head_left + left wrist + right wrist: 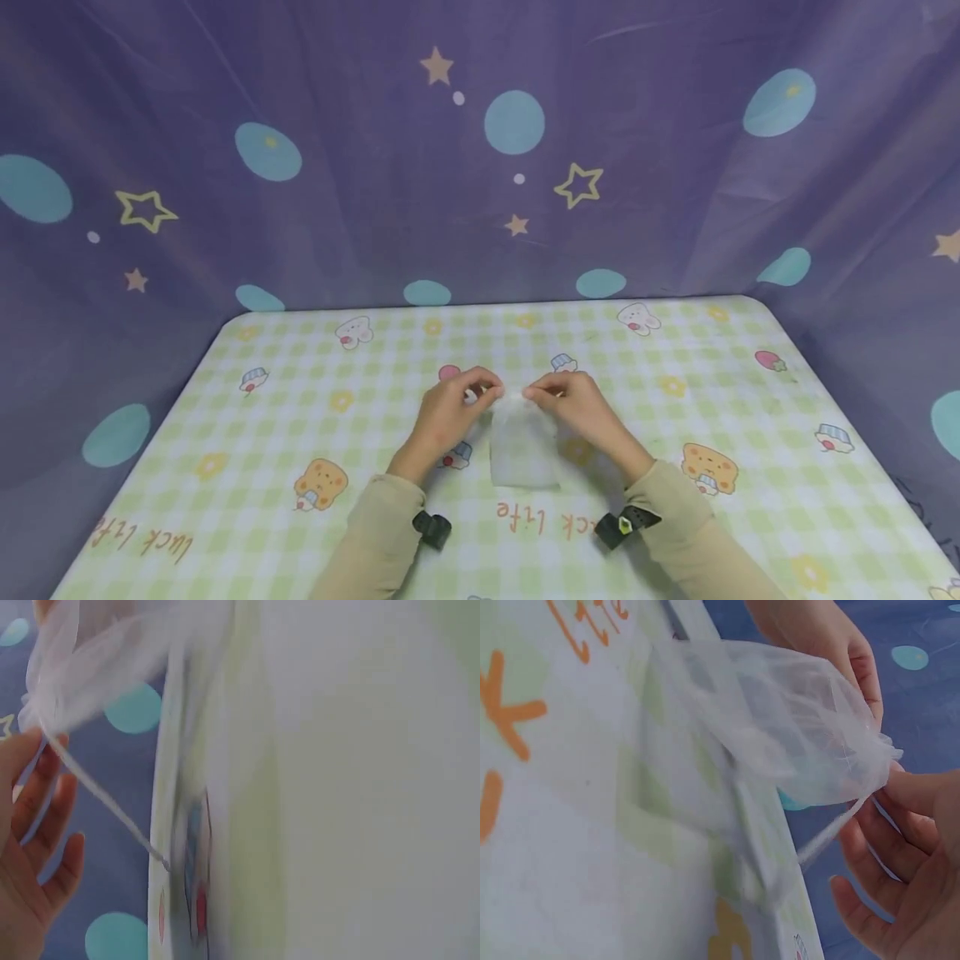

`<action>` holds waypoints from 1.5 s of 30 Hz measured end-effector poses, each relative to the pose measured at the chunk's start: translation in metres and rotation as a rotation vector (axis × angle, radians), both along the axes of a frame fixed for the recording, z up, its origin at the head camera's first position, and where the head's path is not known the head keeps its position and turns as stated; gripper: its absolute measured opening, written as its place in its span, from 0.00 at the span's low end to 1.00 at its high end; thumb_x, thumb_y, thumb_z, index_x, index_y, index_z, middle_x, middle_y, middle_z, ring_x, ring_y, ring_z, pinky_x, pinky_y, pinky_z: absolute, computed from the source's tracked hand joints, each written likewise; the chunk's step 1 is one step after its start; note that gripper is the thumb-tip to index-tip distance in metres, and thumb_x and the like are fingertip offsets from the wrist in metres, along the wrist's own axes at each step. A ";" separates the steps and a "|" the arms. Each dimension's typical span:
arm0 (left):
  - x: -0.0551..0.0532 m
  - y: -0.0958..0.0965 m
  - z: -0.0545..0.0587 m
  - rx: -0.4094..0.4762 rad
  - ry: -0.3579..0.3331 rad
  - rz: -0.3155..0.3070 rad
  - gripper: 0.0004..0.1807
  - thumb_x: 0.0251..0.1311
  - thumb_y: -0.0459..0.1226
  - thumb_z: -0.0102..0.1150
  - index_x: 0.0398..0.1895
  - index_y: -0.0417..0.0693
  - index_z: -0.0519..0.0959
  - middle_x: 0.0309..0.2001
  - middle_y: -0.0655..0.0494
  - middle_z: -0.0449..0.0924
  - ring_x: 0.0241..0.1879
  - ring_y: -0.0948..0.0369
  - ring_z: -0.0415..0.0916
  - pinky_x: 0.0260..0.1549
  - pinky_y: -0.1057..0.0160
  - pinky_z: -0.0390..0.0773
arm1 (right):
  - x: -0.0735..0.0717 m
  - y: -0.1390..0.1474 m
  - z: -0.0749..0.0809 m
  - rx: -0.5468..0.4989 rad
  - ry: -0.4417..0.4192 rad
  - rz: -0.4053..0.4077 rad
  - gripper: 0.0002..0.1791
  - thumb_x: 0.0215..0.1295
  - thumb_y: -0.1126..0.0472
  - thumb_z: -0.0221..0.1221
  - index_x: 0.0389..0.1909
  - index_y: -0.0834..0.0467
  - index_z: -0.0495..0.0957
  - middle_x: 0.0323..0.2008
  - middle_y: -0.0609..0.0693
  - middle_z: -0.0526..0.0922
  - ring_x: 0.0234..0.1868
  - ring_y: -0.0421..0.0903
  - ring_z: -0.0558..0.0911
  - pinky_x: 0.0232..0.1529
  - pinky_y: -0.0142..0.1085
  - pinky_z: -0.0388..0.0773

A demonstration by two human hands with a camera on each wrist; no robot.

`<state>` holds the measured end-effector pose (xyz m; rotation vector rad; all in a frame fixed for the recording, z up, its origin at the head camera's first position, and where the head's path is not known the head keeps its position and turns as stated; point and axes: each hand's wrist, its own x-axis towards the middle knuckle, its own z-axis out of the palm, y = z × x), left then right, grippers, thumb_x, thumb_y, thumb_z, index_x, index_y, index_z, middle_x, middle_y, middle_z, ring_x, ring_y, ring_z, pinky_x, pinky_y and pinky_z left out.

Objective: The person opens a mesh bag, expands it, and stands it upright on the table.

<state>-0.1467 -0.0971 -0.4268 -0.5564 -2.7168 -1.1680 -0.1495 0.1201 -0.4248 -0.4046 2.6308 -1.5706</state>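
- Checkered tabletop (255,442), below everything.
- Left hand (447,408) and right hand (587,408): each grip pinches the pouch's gathered mouth.
- Sheer drawstring pouch (525,454), between them; uneven pulling could tear it.
- Dangling cord (105,795): a loose pinch might drop it.

Here's the bag (523,454), sheer white, just below centre in the head view, bunched end towards the top, left hand (450,408) pinching one side, right hand (583,408) the other; and a pale cord (105,796) slants down the left-wrist frame's left side!
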 end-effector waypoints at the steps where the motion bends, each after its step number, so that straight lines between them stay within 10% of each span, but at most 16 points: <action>1: 0.001 0.002 0.000 0.037 -0.026 0.015 0.06 0.65 0.49 0.62 0.39 0.60 0.83 0.33 0.70 0.81 0.35 0.67 0.77 0.38 0.61 0.77 | 0.000 0.000 0.000 -0.007 0.015 -0.005 0.08 0.66 0.59 0.65 0.35 0.61 0.87 0.30 0.50 0.86 0.28 0.43 0.79 0.28 0.34 0.76; 8: 0.006 0.012 -0.003 0.329 -0.173 0.003 0.10 0.68 0.46 0.60 0.48 0.57 0.83 0.39 0.65 0.82 0.41 0.64 0.77 0.43 0.56 0.73 | 0.003 -0.001 0.001 -0.063 0.095 -0.036 0.09 0.66 0.59 0.65 0.33 0.61 0.86 0.30 0.51 0.86 0.30 0.42 0.80 0.33 0.34 0.76; 20: 0.011 0.016 -0.004 0.519 -0.110 0.061 0.07 0.62 0.37 0.67 0.41 0.45 0.86 0.35 0.55 0.86 0.37 0.62 0.79 0.37 0.64 0.73 | 0.011 -0.006 0.003 -0.148 0.178 -0.087 0.08 0.63 0.57 0.68 0.34 0.58 0.87 0.32 0.47 0.87 0.32 0.42 0.82 0.42 0.38 0.78; 28: 0.015 0.017 -0.005 0.499 -0.122 0.063 0.07 0.62 0.39 0.67 0.40 0.46 0.86 0.36 0.59 0.85 0.39 0.62 0.78 0.40 0.60 0.72 | 0.015 -0.010 0.001 -0.185 0.171 -0.097 0.08 0.65 0.57 0.66 0.37 0.59 0.85 0.35 0.47 0.87 0.37 0.43 0.81 0.43 0.41 0.78; 35: 0.033 0.022 0.031 0.519 -0.147 0.132 0.05 0.61 0.33 0.67 0.35 0.39 0.85 0.34 0.50 0.85 0.36 0.62 0.77 0.40 0.60 0.72 | 0.023 -0.017 0.003 -0.271 0.126 -0.049 0.04 0.67 0.65 0.63 0.39 0.62 0.82 0.39 0.53 0.84 0.42 0.45 0.80 0.46 0.41 0.76; 45: 0.034 0.022 0.031 0.561 -0.147 0.056 0.04 0.60 0.28 0.66 0.36 0.35 0.80 0.34 0.49 0.83 0.34 0.67 0.77 0.39 0.59 0.72 | 0.019 -0.017 -0.006 -0.431 0.035 -0.020 0.07 0.68 0.65 0.61 0.40 0.67 0.80 0.37 0.53 0.83 0.41 0.43 0.81 0.50 0.36 0.76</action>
